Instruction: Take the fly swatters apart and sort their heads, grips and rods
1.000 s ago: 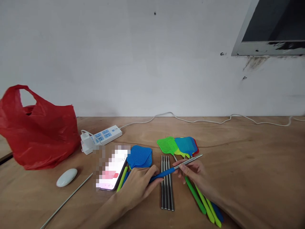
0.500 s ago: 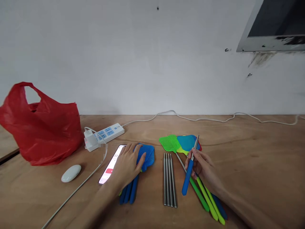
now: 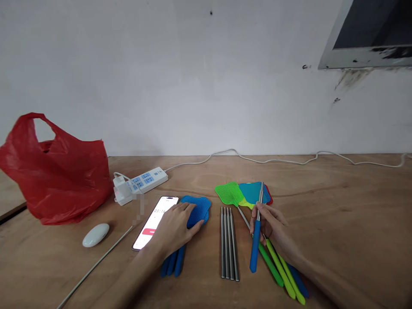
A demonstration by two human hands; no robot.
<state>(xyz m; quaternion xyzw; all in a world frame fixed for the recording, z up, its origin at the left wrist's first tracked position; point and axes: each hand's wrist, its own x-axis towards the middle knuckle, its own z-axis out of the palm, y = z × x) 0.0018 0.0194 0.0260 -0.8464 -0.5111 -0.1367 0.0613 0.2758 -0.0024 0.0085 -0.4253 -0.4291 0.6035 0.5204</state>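
My left hand (image 3: pixel 175 223) rests over blue mesh fly swatter heads (image 3: pixel 201 209). Its fingers are bent on the top head and the thumb presses at its lower edge; some fingertips are hidden. Blue handles (image 3: pixel 172 262) stick out below the wrist. In my right hand (image 3: pixel 272 221) is a metal rod with a blue handle (image 3: pixel 255 251), pinched near the top of the handle and held upright, its bare tip uppermost. Between the hands several loose metal rods (image 3: pixel 229 244) lie side by side. Under my right hand are swatters with green (image 3: pixel 230 193) and teal heads (image 3: pixel 252 192).
A phone (image 3: pixel 154 221) with a lit timer lies partly under my left forearm. Farther left are a white mouse (image 3: pixel 95 234), a power strip (image 3: pixel 143 182) and a red plastic bag (image 3: pixel 61 176). A white cable (image 3: pixel 264 162) runs along the wall.
My left hand has bent its fingers on the blue heads, which have shifted slightly. My right hand has tilted the blue-handled rod more upright and a little lower.
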